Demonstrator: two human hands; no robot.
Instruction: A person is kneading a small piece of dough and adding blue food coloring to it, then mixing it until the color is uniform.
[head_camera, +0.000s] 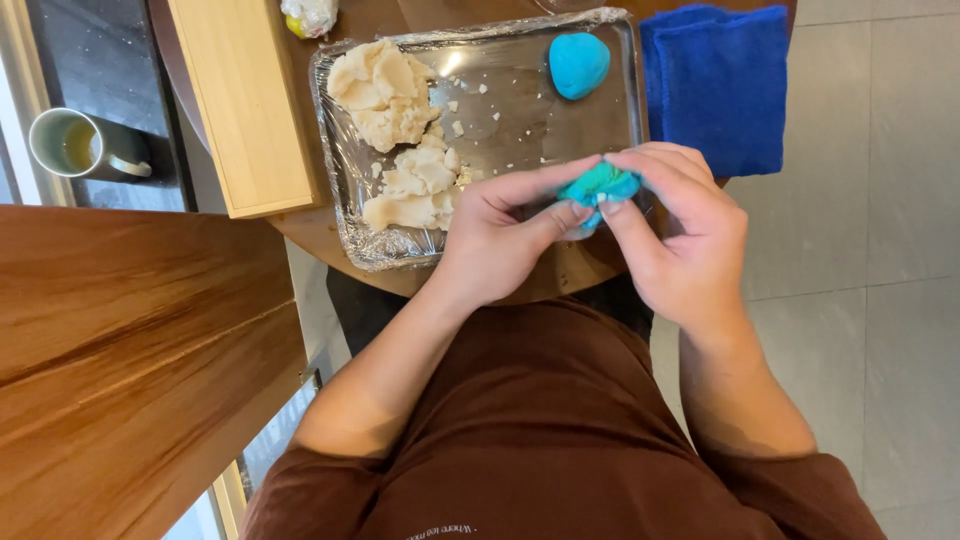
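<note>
Between both hands (600, 225), blue dough (598, 184)

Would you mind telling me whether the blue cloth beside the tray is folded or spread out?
Folded: the blue cloth lies as a thick, neat rectangle right of the foil-lined tray, with layered edges along its left side.

Teal dough lump (598, 184), blue cloth (715, 85), cream dough (385, 95), silver foil tray (520, 120)

Beyond your work you see a folded blue cloth (716, 85) on the round desk (320, 232), a pale wooden box (243, 105) beside it, a metal mug (72, 145) on the dark counter (100, 60), a wooden board (140, 350) at left
</note>
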